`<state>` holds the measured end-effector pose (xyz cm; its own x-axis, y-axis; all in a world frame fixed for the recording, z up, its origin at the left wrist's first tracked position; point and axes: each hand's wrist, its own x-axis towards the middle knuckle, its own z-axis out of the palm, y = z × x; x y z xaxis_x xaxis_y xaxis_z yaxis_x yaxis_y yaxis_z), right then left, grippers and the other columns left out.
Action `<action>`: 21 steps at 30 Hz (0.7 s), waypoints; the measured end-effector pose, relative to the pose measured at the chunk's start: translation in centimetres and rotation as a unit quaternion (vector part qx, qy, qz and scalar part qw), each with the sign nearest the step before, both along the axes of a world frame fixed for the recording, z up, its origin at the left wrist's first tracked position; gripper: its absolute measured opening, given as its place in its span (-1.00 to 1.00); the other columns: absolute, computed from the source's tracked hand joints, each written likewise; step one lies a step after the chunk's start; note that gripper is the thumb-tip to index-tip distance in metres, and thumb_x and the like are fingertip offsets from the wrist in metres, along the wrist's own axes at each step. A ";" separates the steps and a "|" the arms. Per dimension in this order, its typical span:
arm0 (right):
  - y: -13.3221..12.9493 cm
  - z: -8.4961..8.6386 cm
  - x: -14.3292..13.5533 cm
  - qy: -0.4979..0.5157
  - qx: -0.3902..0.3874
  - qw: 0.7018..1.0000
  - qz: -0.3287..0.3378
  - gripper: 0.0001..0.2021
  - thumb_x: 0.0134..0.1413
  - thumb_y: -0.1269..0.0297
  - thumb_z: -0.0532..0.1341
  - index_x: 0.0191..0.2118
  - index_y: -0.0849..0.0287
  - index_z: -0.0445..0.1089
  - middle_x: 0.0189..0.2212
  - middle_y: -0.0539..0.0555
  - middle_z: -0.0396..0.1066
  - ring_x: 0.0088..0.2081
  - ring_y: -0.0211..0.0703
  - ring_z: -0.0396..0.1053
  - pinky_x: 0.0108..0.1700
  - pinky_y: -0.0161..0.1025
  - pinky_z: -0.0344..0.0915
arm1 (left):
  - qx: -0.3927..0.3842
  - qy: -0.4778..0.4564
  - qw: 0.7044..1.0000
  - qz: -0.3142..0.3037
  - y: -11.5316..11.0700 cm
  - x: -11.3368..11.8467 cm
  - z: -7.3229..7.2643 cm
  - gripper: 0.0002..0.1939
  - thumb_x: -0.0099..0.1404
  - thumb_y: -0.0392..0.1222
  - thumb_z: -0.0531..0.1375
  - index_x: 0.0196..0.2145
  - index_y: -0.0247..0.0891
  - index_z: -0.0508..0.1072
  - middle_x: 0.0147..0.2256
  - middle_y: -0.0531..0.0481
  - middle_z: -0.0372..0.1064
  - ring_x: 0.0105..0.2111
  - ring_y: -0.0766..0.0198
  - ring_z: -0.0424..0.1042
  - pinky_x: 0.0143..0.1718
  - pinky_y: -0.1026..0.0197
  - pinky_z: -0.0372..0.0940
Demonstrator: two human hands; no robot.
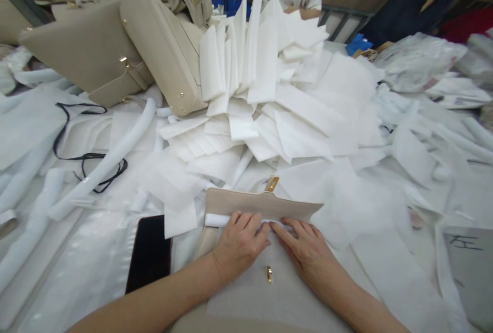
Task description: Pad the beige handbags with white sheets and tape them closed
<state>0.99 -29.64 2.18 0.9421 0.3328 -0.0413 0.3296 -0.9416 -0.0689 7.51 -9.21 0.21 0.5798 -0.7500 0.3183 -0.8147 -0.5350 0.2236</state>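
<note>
Touching a white roll (216,220) are the left hand (239,245) and right hand (309,252); I can't tell if either grip is closed.

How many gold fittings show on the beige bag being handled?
2: a gold plate at the far edge of the flap, and a gold clasp lower in view than the left hand and right hand. Others may be hidden.

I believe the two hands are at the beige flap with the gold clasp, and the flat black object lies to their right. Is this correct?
Not the side: the head view shows the flat black object to the left of the left hand and the right hand.
</note>
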 end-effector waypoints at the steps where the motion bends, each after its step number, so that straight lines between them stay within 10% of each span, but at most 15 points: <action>1: 0.0 -0.1 -0.1 0.002 0.004 1.000 -0.007 -0.49 0.16 0.54 0.03 0.19 0.01 0.19 -0.03 0.18 0.31 -0.05 -0.01 0.25 -0.05 -0.05 0.17 | -0.001 0.000 1.000 -0.006 0.0 0.0 0.0 -0.72 0.34 -0.08 0.12 -0.04 -0.24 0.32 -0.17 -0.08 0.33 -0.24 0.18 0.29 -0.21 0.07 0.14; 14: -0.5 1.7 -0.5 -0.003 0.086 0.995 -0.054 -0.68 0.27 0.39 0.02 0.11 0.15 0.24 -0.05 0.18 0.36 -0.04 -0.03 0.28 -0.02 -0.01 0.21 | -0.007 0.037 0.999 -0.020 -0.2 -0.2 -0.5 -0.74 0.34 -0.12 0.11 -0.04 -0.23 0.33 -0.23 -0.07 0.32 -0.25 0.15 0.26 -0.22 0.07 0.20; 21: -6.4 3.7 -2.7 -0.095 0.178 0.942 -0.268 -0.69 0.28 0.20 -0.01 0.00 0.22 0.31 -0.13 0.18 0.42 -0.12 -0.07 0.38 -0.08 -0.12 0.29 | -0.032 0.024 0.999 -0.021 -0.3 -0.7 -0.7 -0.74 0.32 -0.19 0.14 -0.04 -0.27 0.35 -0.21 -0.10 0.33 -0.21 0.12 0.28 -0.20 0.04 0.24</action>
<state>-1.75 -36.02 5.92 0.9579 -0.2324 0.1685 -0.1490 -0.9042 -0.4004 6.76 -9.50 -0.52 0.5637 -0.7533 0.3388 -0.8238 -0.4834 0.2960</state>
